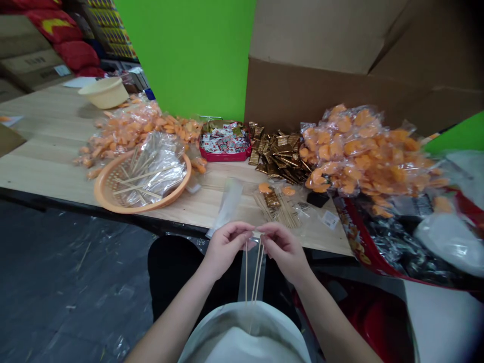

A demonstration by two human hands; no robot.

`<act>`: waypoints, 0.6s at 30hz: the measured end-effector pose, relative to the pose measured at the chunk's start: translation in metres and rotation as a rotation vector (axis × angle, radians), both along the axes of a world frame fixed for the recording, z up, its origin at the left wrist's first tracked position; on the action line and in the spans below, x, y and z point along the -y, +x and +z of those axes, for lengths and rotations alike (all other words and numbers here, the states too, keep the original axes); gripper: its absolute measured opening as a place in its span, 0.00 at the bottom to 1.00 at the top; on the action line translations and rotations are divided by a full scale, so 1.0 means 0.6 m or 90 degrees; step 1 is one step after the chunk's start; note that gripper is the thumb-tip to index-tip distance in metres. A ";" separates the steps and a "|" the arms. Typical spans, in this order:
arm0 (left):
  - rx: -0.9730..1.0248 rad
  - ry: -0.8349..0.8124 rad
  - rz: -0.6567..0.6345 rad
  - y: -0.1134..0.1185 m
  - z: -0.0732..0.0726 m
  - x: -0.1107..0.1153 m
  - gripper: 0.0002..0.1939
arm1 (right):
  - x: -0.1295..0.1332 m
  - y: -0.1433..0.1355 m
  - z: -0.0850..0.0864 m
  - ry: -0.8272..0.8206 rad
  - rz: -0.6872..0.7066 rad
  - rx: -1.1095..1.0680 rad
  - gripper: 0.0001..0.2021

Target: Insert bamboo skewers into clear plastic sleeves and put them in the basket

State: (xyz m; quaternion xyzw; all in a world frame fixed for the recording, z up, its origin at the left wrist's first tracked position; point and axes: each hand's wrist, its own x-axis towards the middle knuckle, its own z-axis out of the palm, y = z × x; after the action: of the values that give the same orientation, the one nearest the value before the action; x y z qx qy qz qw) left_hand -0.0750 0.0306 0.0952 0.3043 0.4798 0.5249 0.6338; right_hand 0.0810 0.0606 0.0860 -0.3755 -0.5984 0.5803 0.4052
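Both hands meet at the table's front edge, over my lap. My left hand (229, 248) pinches the top of a clear plastic bag (245, 282) with thumb and fingers. My right hand (284, 250) is closed at the bag's other top corner. Thin wooden sticks (258, 275) hang down below the fingers, apparently inside the bag; which fingers touch them is unclear. Beyond the hands lies a bundle of sticks (289, 213) with a brown packet (273, 201) on it. Flat clear bags (228, 201) lie to the left of that bundle.
An orange basket (99, 189) holds bagged sticks. Behind are a pink tray (227, 157) of small packets, brown packets (282, 151) and piles of bagged orange pieces (351, 146). A red tray (363, 252) sits right. Green and cardboard panels stand behind.
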 end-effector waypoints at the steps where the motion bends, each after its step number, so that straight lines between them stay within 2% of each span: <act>1: 0.006 0.002 0.009 0.001 0.001 -0.002 0.09 | -0.001 0.002 -0.002 0.032 -0.004 0.012 0.09; 3: 0.054 -0.010 0.000 0.001 0.003 -0.004 0.12 | -0.004 0.005 -0.004 0.078 -0.018 0.028 0.11; 7: 0.176 -0.060 -0.108 -0.006 0.003 -0.006 0.21 | -0.007 0.011 -0.003 0.104 -0.033 0.043 0.12; 9: 0.158 -0.074 -0.133 -0.008 0.002 -0.006 0.23 | -0.006 0.013 -0.002 0.114 -0.031 0.059 0.12; 12: 0.068 -0.069 -0.109 -0.002 0.000 -0.006 0.17 | -0.006 0.013 -0.001 0.103 -0.021 0.081 0.11; 15: 0.004 -0.053 -0.071 0.006 -0.003 -0.008 0.14 | -0.015 0.011 -0.004 -0.021 -0.041 0.009 0.11; 18: -0.032 -0.053 -0.042 0.008 -0.003 -0.012 0.14 | -0.026 0.011 -0.006 -0.196 -0.060 -0.071 0.19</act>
State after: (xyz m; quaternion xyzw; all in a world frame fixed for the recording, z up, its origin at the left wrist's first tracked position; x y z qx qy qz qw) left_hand -0.0704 0.0381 0.0935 0.3065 0.5067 0.4755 0.6506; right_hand 0.0874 0.0760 0.0825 -0.4279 -0.4610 0.6654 0.4021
